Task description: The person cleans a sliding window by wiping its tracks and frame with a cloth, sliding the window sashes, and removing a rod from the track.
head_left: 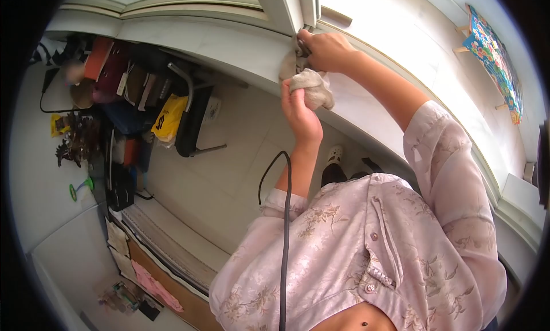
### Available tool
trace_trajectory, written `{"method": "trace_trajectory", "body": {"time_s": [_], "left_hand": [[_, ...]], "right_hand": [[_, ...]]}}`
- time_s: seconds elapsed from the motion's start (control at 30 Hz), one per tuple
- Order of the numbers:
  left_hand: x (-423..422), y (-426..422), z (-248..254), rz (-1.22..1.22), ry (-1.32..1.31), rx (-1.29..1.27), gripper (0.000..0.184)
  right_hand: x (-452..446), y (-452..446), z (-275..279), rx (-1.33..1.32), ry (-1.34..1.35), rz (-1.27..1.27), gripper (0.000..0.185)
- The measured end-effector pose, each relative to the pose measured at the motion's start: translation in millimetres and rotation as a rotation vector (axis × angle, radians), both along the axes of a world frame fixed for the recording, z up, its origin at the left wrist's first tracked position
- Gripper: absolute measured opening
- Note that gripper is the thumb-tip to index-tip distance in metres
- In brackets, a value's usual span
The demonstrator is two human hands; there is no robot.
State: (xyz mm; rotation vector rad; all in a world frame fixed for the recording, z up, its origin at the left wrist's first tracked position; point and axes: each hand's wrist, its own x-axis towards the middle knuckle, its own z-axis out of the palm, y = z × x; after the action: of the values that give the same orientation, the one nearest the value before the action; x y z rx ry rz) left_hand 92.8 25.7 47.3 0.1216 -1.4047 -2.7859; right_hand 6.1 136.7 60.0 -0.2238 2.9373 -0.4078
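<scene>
A bunched beige-grey cloth (pixel 312 86) hangs over the pale window ledge, close to the foot of the white window frame (pixel 288 10). My left hand (pixel 302 116) grips the cloth's thick, crumpled end, thumb and fingers closed round it. Farther up, my right hand (pixel 327 51) has its fingers curled down at the corner where the frame meets the sill. Part of the same cloth shows under and beside those fingertips, which partly hide it.
The window ledge (pixel 212 42) runs across the top. At left stand a black chair (pixel 192 122) with a yellow bag (pixel 171 120) and piled bags and boxes. A black cable (pixel 285 228) hangs before my shirt. Blue floral fabric (pixel 495 62) lies beyond the window.
</scene>
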Motion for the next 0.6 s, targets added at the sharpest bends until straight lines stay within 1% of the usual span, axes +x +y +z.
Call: {"method": "trace_trajectory", "body": {"time_s": [0.07, 0.17, 0.23, 0.27, 0.33, 0.37, 0.4, 0.43, 0.47, 0.5, 0.53, 0.57, 0.6], "left_hand": [[-2, 3, -2, 0.035, -0.033, 0.002, 0.013], [-4, 3, -1, -0.002, -0.001, 0.025, 0.013], [-5, 0, -1, -0.002, 0.003, 0.021, 0.014], [-6, -1, -2, 0.044, 0.017, -0.013, 0.015], [-8, -3, -11, 0.057, 0.075, -0.053, 0.018], [-10, -6, -18, 0.018, 0.117, -0.056, 0.021], [-13, -2, -20, 0.085, -0.020, 0.010, 0.020], [-17, -2, -19, 0.003, 0.007, -0.008, 0.020], [-8, 15, 2, 0.056, -0.086, 0.016, 0.023], [-14, 1, -8, -0.195, -0.040, 0.044, 0.027], [-20, -6, -25, -0.258, 0.071, 0.012, 0.030], [-22, -1, -38, -0.297, 0.191, -0.025, 0.033], [-6, 18, -26, -0.230, 0.158, -0.096, 0.032]], "right_hand": [[5, -1, 0, 0.015, -0.020, -0.028, 0.032], [23, 11, 3, 0.038, -0.056, -0.057, 0.032], [43, 23, 2, -0.009, -0.041, -0.075, 0.030], [49, 24, -4, -0.002, 0.073, -0.103, 0.028], [39, 14, -13, -0.007, 0.116, -0.024, 0.025], [29, 9, -15, 0.035, 0.019, -0.026, 0.024], [21, 7, -27, 0.007, 0.103, 0.015, 0.020], [27, 4, 4, 0.013, -0.061, -0.008, 0.016], [34, 4, 1, -0.025, -0.026, -0.059, 0.013], [33, 3, -7, -0.021, -0.019, -0.157, 0.013], [44, 11, -11, -0.010, 0.084, -0.134, 0.012], [61, 27, -5, -0.014, 0.097, -0.158, 0.012], [77, 43, -10, 0.016, 0.070, -0.142, 0.010]]}}
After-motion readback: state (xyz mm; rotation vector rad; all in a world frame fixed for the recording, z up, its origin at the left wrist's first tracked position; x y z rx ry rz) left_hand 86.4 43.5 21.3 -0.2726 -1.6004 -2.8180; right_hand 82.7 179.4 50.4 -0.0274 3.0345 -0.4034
